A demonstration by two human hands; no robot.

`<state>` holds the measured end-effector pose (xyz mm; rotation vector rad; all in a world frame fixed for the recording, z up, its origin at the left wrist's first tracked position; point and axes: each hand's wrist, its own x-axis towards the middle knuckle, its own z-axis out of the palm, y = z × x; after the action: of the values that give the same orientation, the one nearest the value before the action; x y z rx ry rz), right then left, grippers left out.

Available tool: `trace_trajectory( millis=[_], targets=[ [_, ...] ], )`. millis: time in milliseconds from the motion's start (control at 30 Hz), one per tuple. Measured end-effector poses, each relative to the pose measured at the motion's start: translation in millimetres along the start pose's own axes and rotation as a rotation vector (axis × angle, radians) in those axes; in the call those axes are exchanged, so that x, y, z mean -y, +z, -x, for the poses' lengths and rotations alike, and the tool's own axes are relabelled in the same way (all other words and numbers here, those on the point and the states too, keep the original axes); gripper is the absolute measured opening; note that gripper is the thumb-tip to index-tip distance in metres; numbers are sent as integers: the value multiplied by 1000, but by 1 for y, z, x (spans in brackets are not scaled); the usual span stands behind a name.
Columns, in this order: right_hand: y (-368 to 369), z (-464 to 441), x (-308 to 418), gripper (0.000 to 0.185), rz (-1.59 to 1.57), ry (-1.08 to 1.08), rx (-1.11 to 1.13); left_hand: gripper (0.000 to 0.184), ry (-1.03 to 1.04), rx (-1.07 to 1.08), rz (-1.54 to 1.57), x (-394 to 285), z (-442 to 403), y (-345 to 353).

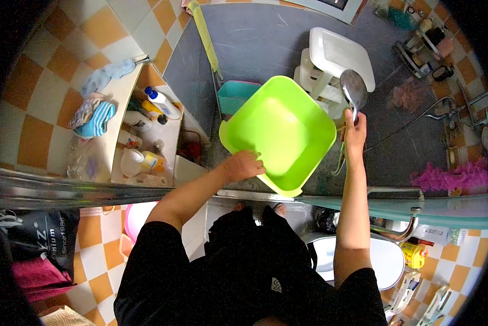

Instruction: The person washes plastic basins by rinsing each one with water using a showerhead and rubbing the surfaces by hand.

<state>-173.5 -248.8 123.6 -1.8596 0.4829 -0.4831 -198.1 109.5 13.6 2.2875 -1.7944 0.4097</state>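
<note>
A bright green plastic basin [325, 136], square with rounded corners, is tilted in front of me with its inside facing up. My left hand [244, 165] is closed over its near left rim, the fingers reaching inside. In my right hand [355, 133] is a shower head [355, 89], gripped by its handle and raised beside the basin's right side. The round silver face of the shower head points up toward me. Part of a hose hangs below my right hand. I see no water coming out.
A white plastic stool [342, 51] stands behind the basin, and a teal bin [235, 98] sits at its left. Bottles fill a shelf [168, 146] on the left. A glass door edge [445, 209] and metal rail cross in front of me. Purple mesh sponge [453, 176] hangs right.
</note>
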Motion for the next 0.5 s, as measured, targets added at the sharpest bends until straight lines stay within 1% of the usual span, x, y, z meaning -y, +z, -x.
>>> trace_trajectory(
  millis=[33, 67, 133, 233, 267, 333, 433, 467, 500],
  targets=[
    [1, -10, 0, 41, 38, 2, 18, 13, 14, -13, 4, -4, -3, -3],
    [4, -21, -5, 44, 126, -49, 0, 13, 27, -26, 8, -7, -5, -6],
    [16, -39, -7, 36, 119, -206, -2, 13, 45, 25, -2, -12, -10, -7],
    [37, -49, 1, 42, 126, -341, 38, 14, 67, 71, -13, -17, -17, -8],
    [44, -53, 4, 45, 191, -457, 24, 14, 76, 81, -15, -18, -20, -8],
    [45, -17, 64, 54, 320, -194, 204, 14, 72, 74, -31, -19, -24, -5],
    [41, -4, 82, 46, 487, -232, 225, 14, 38, 60, -26, -19, -23, -2],
    [39, -5, 76, 44, 530, -205, 213, 14, 20, 54, -21, -19, -22, -1],
    [35, -8, 64, 44, 568, -226, 192, 12, 17, 40, -20, -17, -20, 2]
  ],
)
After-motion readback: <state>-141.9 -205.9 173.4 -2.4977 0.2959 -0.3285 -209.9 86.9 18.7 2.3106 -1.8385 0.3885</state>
